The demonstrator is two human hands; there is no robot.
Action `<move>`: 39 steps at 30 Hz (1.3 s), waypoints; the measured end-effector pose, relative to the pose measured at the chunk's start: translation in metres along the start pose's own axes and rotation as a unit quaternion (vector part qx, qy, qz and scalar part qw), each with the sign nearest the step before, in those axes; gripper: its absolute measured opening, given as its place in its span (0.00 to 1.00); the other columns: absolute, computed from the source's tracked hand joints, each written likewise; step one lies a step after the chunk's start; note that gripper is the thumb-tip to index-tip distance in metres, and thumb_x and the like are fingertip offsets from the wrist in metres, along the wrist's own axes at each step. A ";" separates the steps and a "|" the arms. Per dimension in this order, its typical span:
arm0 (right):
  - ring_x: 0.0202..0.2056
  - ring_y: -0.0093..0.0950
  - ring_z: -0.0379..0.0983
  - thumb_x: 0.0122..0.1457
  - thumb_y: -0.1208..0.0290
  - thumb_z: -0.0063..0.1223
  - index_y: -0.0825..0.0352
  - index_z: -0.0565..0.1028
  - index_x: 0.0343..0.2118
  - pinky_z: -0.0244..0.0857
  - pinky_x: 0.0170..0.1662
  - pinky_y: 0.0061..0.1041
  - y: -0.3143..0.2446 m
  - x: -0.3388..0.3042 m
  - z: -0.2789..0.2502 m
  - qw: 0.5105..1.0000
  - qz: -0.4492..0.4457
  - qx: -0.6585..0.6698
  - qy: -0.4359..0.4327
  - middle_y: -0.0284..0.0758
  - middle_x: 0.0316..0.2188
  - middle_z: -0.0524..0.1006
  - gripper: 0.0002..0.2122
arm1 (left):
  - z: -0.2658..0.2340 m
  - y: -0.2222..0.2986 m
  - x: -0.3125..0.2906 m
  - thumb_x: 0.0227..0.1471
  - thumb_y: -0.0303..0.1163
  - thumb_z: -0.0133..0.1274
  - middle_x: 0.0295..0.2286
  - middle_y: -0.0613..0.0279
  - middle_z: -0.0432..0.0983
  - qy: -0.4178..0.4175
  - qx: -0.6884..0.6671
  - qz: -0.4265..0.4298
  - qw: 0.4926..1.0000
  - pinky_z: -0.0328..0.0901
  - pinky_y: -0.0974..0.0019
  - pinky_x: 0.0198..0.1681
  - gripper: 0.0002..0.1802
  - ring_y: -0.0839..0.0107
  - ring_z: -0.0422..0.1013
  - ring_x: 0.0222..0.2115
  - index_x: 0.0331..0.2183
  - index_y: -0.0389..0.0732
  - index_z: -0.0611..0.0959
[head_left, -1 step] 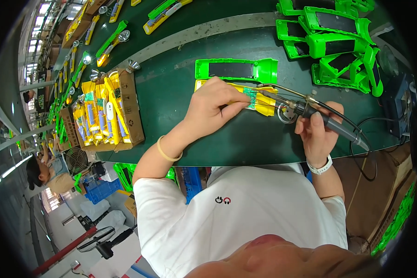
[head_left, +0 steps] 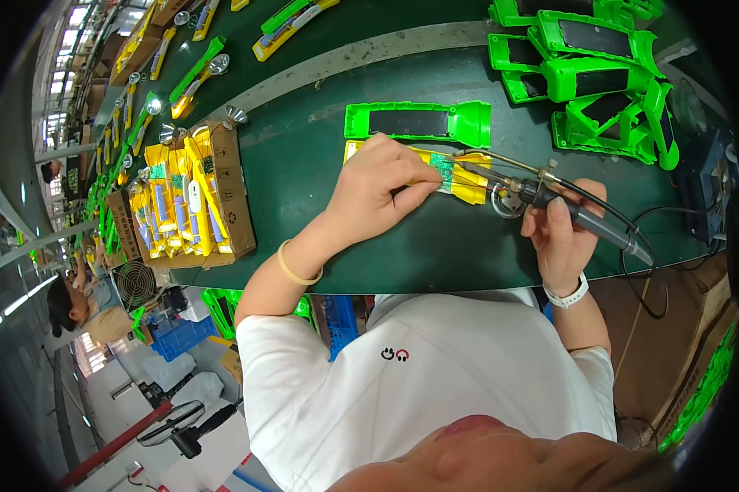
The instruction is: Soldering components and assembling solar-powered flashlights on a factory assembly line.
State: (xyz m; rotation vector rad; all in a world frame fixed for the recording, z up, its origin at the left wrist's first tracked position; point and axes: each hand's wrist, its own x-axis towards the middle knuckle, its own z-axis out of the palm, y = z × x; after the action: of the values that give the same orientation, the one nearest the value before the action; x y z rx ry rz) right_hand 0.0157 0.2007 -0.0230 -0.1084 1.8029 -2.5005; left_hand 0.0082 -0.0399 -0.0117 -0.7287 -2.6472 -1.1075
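Nearest the camera is the person's white T-shirt (head_left: 435,394), below the edge of the dark green workbench (head_left: 320,172). The right hand (head_left: 562,234), with a white wristband (head_left: 568,293), is clenched around the dark handle of a soldering iron (head_left: 587,220); its cord (head_left: 644,271) loops off the bench edge. The iron's metal shaft reaches left toward a small green circuit board (head_left: 443,170). Just beside the iron's collar lies a small metal ring (head_left: 507,205), resting on the bench.

The left hand (head_left: 378,193), wearing a thin yellow band (head_left: 296,266) at the wrist, lies over a yellow plastic housing (head_left: 468,182). Its fingertips (head_left: 425,187) pinch at the edge of the circuit board, which sits on the housing near the iron's tip. Thin wires (head_left: 501,160) run across the board from the right.

Just beyond the yellow housing, touching or nearly so, lies 1 bright green housing half (head_left: 419,123) with a dark rectangular panel. Further right, a heap of similar green housings (head_left: 591,82) is stacked near the bench's far corner. To the left, an open cardboard box (head_left: 222,197) holds yellow parts (head_left: 173,205) standing on edge.

Farther off, more yellow and green assemblies (head_left: 197,74) lie in rows along the bench, with small metal reflector cups (head_left: 237,115) among them. At the far left, another person (head_left: 82,307) sits near a floor fan (head_left: 136,283).
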 end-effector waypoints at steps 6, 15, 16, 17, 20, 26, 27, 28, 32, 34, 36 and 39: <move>0.17 0.19 0.65 0.54 0.78 0.48 0.66 0.55 0.36 0.58 0.18 0.15 0.006 -0.004 -0.007 0.999 -0.003 -0.018 -0.030 0.34 0.21 0.67 0.13 | 0.001 -0.003 -0.001 0.36 0.23 0.60 0.28 0.61 0.66 -0.014 0.027 -0.005 1.000 0.63 0.71 0.29 0.08 0.68 0.65 0.28 0.26 0.41 0.79; 0.20 0.18 0.68 0.52 0.80 0.52 0.68 0.57 0.35 0.63 0.22 0.15 0.007 -0.005 -0.005 0.997 0.021 -0.057 -0.049 0.34 0.24 0.69 0.14 | 0.005 -0.005 -0.002 0.38 0.22 0.59 0.28 0.59 0.65 0.010 0.058 -0.002 0.998 0.65 0.72 0.27 0.08 0.68 0.65 0.28 0.25 0.37 0.76; 0.20 0.18 0.68 0.52 0.79 0.52 0.68 0.57 0.35 0.63 0.22 0.15 0.007 -0.005 -0.004 0.996 0.024 -0.063 -0.052 0.34 0.24 0.69 0.14 | 0.006 -0.004 -0.002 0.38 0.22 0.59 0.28 0.59 0.65 0.019 0.056 -0.010 0.998 0.65 0.72 0.27 0.08 0.68 0.65 0.28 0.25 0.37 0.76; 0.20 0.18 0.68 0.52 0.79 0.52 0.68 0.57 0.35 0.63 0.22 0.15 0.007 -0.005 -0.003 0.996 0.025 -0.063 -0.052 0.34 0.24 0.69 0.14 | 0.007 -0.004 -0.002 0.37 0.22 0.59 0.28 0.59 0.65 0.027 0.054 -0.017 0.998 0.65 0.72 0.28 0.09 0.68 0.65 0.28 0.25 0.37 0.76; 0.21 0.18 0.68 0.52 0.79 0.53 0.68 0.57 0.34 0.63 0.22 0.14 0.007 -0.003 -0.001 0.996 0.017 -0.070 -0.059 0.33 0.23 0.69 0.14 | 0.007 -0.005 -0.003 0.38 0.22 0.59 0.28 0.59 0.65 0.025 0.062 0.002 0.998 0.65 0.71 0.28 0.09 0.68 0.65 0.28 0.26 0.37 0.76; 0.21 0.18 0.68 0.52 0.79 0.52 0.68 0.57 0.35 0.63 0.22 0.15 0.004 -0.005 -0.003 0.996 0.041 -0.056 -0.048 0.34 0.24 0.68 0.14 | 0.005 -0.003 -0.002 0.38 0.22 0.58 0.28 0.58 0.65 0.018 0.067 0.007 0.998 0.65 0.71 0.28 0.08 0.67 0.65 0.28 0.26 0.37 0.76; 0.20 0.19 0.67 0.53 0.78 0.51 0.68 0.57 0.35 0.63 0.22 0.16 0.005 -0.005 -0.005 0.997 0.024 -0.053 -0.048 0.34 0.23 0.68 0.13 | 0.005 -0.003 -0.002 0.38 0.22 0.58 0.28 0.58 0.65 0.019 0.068 0.007 0.997 0.65 0.71 0.28 0.08 0.67 0.65 0.28 0.26 0.37 0.76; 0.20 0.19 0.67 0.53 0.78 0.50 0.67 0.56 0.35 0.62 0.22 0.16 0.005 -0.006 -0.007 0.998 0.006 -0.050 -0.048 0.34 0.23 0.68 0.13 | 0.006 -0.003 -0.002 0.38 0.22 0.58 0.28 0.58 0.65 0.019 0.067 0.008 0.998 0.65 0.71 0.28 0.08 0.67 0.65 0.28 0.26 0.37 0.76; 0.19 0.21 0.65 0.54 0.78 0.48 0.66 0.56 0.36 0.62 0.22 0.18 0.003 -0.006 -0.007 0.999 0.000 -0.034 -0.040 0.34 0.23 0.66 0.13 | 0.006 -0.004 -0.004 0.38 0.22 0.58 0.28 0.58 0.64 0.023 0.070 0.013 0.997 0.65 0.71 0.28 0.08 0.67 0.65 0.28 0.25 0.37 0.76; 0.20 0.21 0.65 0.54 0.78 0.48 0.66 0.56 0.36 0.62 0.22 0.18 0.004 -0.007 -0.008 0.999 -0.004 -0.030 -0.037 0.34 0.23 0.66 0.12 | 0.006 -0.003 -0.003 0.38 0.22 0.58 0.28 0.58 0.64 0.020 0.065 0.010 0.998 0.65 0.71 0.28 0.08 0.67 0.65 0.28 0.25 0.37 0.76; 0.20 0.21 0.65 0.55 0.79 0.48 0.66 0.56 0.36 0.61 0.22 0.18 0.006 -0.006 -0.007 0.999 -0.006 -0.023 -0.039 0.34 0.23 0.66 0.12 | 0.006 -0.002 -0.004 0.38 0.22 0.58 0.28 0.58 0.65 0.018 0.065 0.003 0.998 0.65 0.71 0.28 0.08 0.67 0.65 0.28 0.26 0.37 0.76; 0.15 0.18 0.62 0.56 0.69 0.47 0.64 0.57 0.36 0.50 0.15 0.12 0.007 -0.005 -0.002 0.997 -0.047 -0.062 -0.011 0.34 0.20 0.67 0.12 | 0.003 -0.001 -0.005 0.38 0.22 0.59 0.30 0.58 0.65 0.011 0.090 0.011 0.996 0.66 0.71 0.28 0.09 0.68 0.65 0.28 0.27 0.36 0.76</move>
State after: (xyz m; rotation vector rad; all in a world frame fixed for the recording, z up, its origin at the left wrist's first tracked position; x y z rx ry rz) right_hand 0.0208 0.2010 -0.0302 -0.2297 1.9879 -2.4349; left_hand 0.0122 -0.0399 -0.0161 -0.7042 -2.6678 -0.8529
